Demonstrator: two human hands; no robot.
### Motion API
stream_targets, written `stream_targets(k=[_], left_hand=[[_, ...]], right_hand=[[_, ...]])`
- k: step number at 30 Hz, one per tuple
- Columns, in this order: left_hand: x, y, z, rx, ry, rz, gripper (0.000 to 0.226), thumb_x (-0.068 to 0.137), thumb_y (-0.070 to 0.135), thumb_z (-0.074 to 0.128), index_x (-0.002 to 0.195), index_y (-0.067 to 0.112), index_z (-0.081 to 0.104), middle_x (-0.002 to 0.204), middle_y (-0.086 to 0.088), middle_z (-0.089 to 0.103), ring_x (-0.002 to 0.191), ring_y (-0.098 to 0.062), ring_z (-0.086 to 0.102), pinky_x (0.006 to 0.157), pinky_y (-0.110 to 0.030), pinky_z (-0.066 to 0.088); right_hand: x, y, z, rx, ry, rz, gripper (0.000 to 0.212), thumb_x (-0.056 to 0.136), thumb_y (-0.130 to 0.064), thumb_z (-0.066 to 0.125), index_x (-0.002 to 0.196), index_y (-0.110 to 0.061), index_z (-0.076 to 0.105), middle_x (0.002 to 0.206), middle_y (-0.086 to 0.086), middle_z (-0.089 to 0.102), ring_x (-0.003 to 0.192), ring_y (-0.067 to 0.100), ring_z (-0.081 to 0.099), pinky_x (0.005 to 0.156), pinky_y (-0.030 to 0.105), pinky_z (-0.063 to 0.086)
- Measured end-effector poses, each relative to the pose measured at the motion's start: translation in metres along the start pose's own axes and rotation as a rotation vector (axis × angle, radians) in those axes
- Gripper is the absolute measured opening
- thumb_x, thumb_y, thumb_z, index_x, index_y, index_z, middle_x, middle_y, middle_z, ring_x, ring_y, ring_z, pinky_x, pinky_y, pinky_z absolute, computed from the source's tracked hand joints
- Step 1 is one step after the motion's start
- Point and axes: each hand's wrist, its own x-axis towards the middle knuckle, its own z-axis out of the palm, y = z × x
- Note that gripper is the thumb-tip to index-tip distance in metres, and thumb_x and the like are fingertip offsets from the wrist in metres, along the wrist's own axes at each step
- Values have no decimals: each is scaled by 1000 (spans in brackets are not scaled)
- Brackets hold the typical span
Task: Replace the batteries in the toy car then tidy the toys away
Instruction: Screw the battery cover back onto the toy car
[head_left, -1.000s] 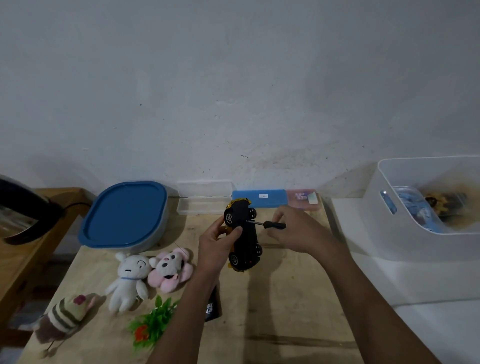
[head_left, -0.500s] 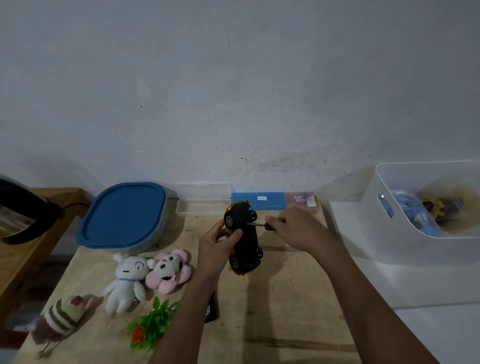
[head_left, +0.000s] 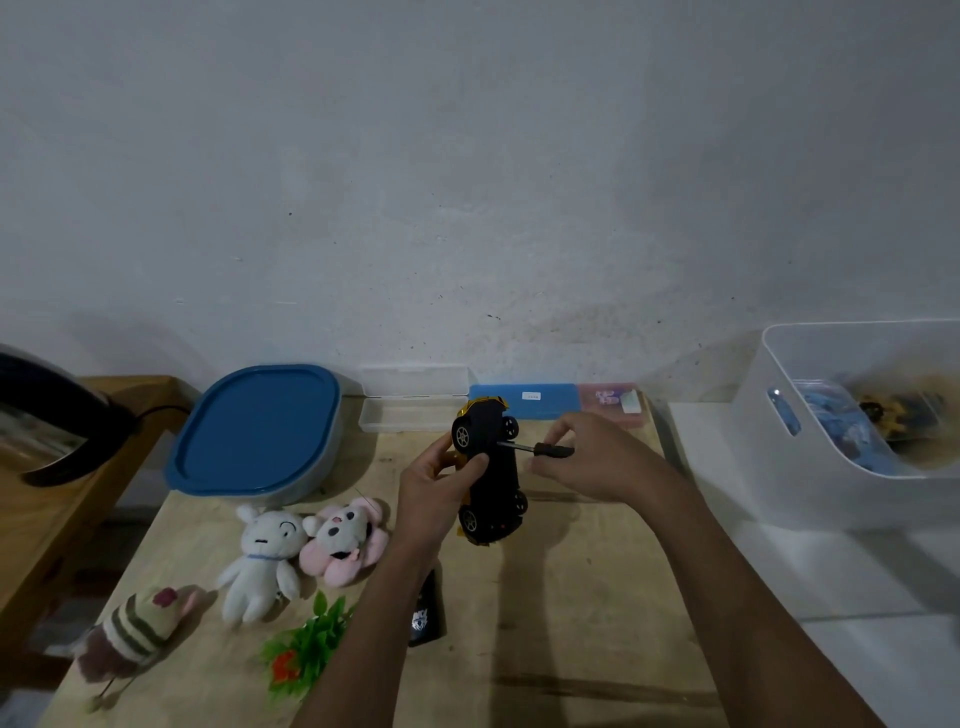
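Mid-frame above the table (head_left: 571, 623), the left hand (head_left: 441, 483) grips the black car (head_left: 491, 467) with its underside showing, while the right hand (head_left: 592, 457) pinches a screwdriver (head_left: 540, 448) whose tip touches the car's belly, plushies (head_left: 306, 545) lower left, white bin (head_left: 810, 467) far right.

head view looks forward and down at the wooden table (head_left: 571, 623).

The light is dim and cool — soft shadows fall on the wall (head_left: 467, 182). Edges bend from the wide lens, and details look slightly soft.
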Motion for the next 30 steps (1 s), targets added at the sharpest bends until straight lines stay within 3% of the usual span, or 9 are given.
stream_targets(k=[3, 6, 8, 12, 18, 23, 25, 27, 30], left_hand=[[0, -1, 0, 12, 0, -3, 35, 88, 16, 71, 116, 37, 69, 104, -7, 72, 101, -23, 70, 85, -41, 60], [2, -3, 0, 8, 6, -16, 38, 87, 17, 72, 123, 31, 68, 104, -7, 72, 101, -25, 71, 84, -41, 60], [3, -4, 0, 13, 8, -18, 39, 88, 17, 71, 124, 30, 68, 104, -7, 72, 100, -25, 71, 83, -41, 60], [4, -4, 0, 19, -7, -20, 38, 88, 19, 71, 124, 31, 68, 105, -5, 72, 102, -23, 70, 87, -44, 60], [3, -3, -1, 9, -4, -16, 38, 89, 17, 71, 124, 29, 68, 105, -5, 72, 99, -21, 71, 84, -39, 60], [1, -3, 0, -1, -3, -21, 38, 88, 15, 71, 125, 26, 67, 105, -7, 73, 100, -22, 72, 87, -42, 60], [2, -3, 1, -16, 7, -27, 38, 88, 14, 71, 124, 25, 68, 105, -9, 72, 99, -24, 72, 87, -44, 60], [3, -2, 1, -31, 15, -32, 38, 88, 14, 72, 124, 24, 68, 104, -10, 72, 98, -25, 72, 87, -46, 60], [4, 0, 1, -78, 22, -58, 34, 89, 14, 70, 121, 26, 69, 103, -11, 73, 98, -24, 72, 84, -43, 60]], right_hand=[[0, 1, 0, -9, -7, -23, 24, 85, -46, 67, 94, -23, 63, 97, 2, 68, 85, 17, 64, 84, 40, 55], [1, 1, 1, -30, -32, -6, 49, 92, -53, 52, 97, -9, 73, 95, 15, 72, 84, 28, 67, 82, 44, 54], [1, 1, 3, -26, -36, 4, 51, 91, -56, 51, 102, -10, 71, 98, 12, 72, 85, 25, 67, 84, 44, 53], [1, 3, 2, 14, -41, 2, 37, 83, -50, 67, 102, -21, 53, 97, -3, 63, 86, 14, 61, 82, 37, 53], [10, 4, 1, -9, 76, -29, 45, 87, -56, 60, 84, -12, 70, 85, 8, 70, 79, 21, 65, 79, 42, 53], [7, 4, -1, -60, 21, -44, 34, 79, -55, 70, 99, -29, 63, 97, -6, 67, 87, 13, 64, 83, 39, 55], [8, 4, 0, -119, 8, -57, 33, 86, -55, 62, 101, -26, 68, 96, -4, 69, 87, 14, 64, 82, 40, 55], [8, 5, 2, -146, -43, -46, 47, 93, -59, 46, 98, -20, 73, 92, 1, 72, 83, 17, 66, 81, 41, 54], [2, 6, 12, 52, -61, 3, 61, 96, -62, 33, 84, -12, 67, 78, 7, 66, 75, 23, 63, 70, 35, 45]])
